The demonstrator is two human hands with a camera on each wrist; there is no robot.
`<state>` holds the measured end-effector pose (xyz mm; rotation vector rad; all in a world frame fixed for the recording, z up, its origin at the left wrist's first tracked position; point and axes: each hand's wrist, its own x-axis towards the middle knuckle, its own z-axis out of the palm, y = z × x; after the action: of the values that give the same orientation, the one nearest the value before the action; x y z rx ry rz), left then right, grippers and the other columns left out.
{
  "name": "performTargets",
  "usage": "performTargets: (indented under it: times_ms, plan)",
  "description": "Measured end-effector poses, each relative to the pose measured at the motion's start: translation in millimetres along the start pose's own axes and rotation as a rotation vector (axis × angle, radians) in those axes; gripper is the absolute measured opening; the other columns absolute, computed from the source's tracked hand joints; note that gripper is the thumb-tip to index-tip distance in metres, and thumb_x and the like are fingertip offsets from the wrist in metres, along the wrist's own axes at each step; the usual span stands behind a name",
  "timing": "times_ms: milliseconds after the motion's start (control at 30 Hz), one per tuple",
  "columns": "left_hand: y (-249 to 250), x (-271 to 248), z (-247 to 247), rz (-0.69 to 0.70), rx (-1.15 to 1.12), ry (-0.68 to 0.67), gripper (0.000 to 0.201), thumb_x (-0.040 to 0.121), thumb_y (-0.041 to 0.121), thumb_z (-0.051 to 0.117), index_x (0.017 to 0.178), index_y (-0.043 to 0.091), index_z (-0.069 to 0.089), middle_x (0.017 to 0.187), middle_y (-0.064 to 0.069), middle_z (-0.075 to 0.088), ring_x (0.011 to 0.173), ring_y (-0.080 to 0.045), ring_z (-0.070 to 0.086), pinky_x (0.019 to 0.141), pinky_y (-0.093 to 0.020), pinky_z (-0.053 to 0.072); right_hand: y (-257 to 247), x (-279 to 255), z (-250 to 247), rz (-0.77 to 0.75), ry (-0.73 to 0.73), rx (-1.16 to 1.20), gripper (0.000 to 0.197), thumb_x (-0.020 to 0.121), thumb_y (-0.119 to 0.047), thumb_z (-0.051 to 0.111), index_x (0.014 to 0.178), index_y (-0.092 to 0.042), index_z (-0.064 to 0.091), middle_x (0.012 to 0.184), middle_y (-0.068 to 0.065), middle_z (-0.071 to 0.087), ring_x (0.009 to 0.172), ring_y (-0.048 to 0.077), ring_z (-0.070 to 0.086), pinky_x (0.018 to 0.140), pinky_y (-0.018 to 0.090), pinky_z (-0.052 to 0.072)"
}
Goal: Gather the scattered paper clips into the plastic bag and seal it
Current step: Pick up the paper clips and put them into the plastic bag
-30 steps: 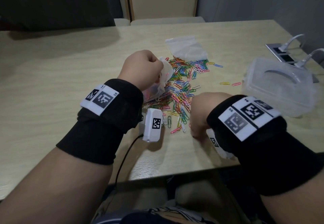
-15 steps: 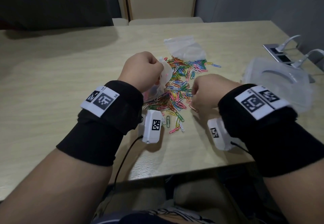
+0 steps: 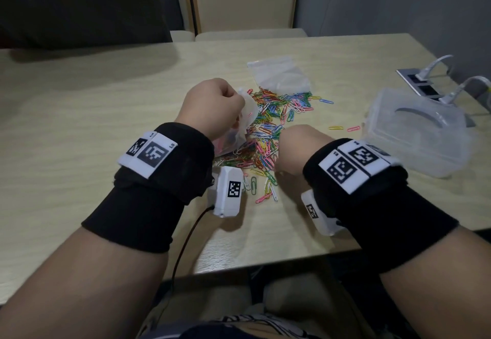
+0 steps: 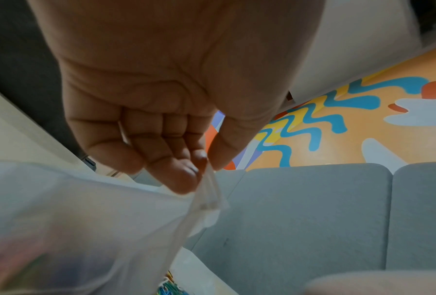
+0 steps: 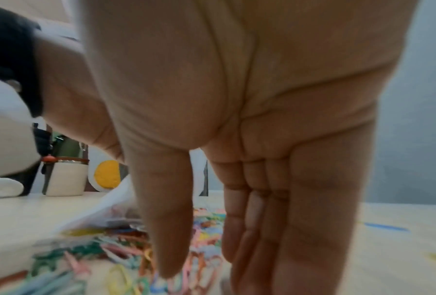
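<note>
The left hand (image 3: 212, 105) pinches the upper edge of the plastic bag (image 3: 240, 128), which hangs down to the table (image 3: 79, 115) at the left side of the pile of paper clips (image 3: 268, 136). The right hand (image 3: 297, 150) has an open grip, with fingers straight and pointing down onto the near right part of the pile. So the bag mouth lies to the left and a little farther from this hand. I judge the clips must travel leftward to enter it.

small clear plastic bag (image 3: 245, 123) held up by its rim, partly filled; multicoloured wire paper clips (image 3: 268, 136) heaped on table beside it.
</note>
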<state>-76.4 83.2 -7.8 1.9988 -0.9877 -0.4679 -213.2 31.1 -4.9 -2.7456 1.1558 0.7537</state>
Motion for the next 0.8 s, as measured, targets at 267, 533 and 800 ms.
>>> performTargets:
  times_ms: [267,533,800]
  plan:
    - [-6,4,-9,-0.024,-0.037,0.027,0.011,0.085,0.015,0.054,0.076,0.01,0.059,0.062,-0.001,0.064,0.061,-0.019,0.067,0.062,-0.03,0.048,-15,-14,3,0.007,-0.208,0.179,0.037,0.082,-0.032,0.074,0.059,-0.013,0.053,0.065,0.002,0.058,0.071,0.022,0.061,0.079,0.034,0.057]
    - [-9,5,-6,-0.024,-0.044,0.008,0.012,0.085,0.015,0.054,0.074,0.011,0.058,0.059,0.001,0.063,0.056,-0.015,0.066,0.059,-0.026,0.044,-3,31,4,0.093,0.105,0.26,0.03,0.09,-0.026,0.062,0.065,-0.01,0.057,0.065,0.003,0.056,0.062,0.02,0.055,0.058,0.027,0.046]
    - [-10,8,-4,-0.039,-0.06,0.0,0.013,0.085,0.015,0.054,0.074,0.012,0.058,0.057,0.003,0.063,0.053,-0.014,0.063,0.057,-0.024,0.042,-1,36,2,0.201,0.038,0.325,0.11,0.061,-0.069,0.074,0.144,-0.017,0.026,0.146,0.015,0.024,0.115,0.039,0.054,0.089,0.046,0.05]
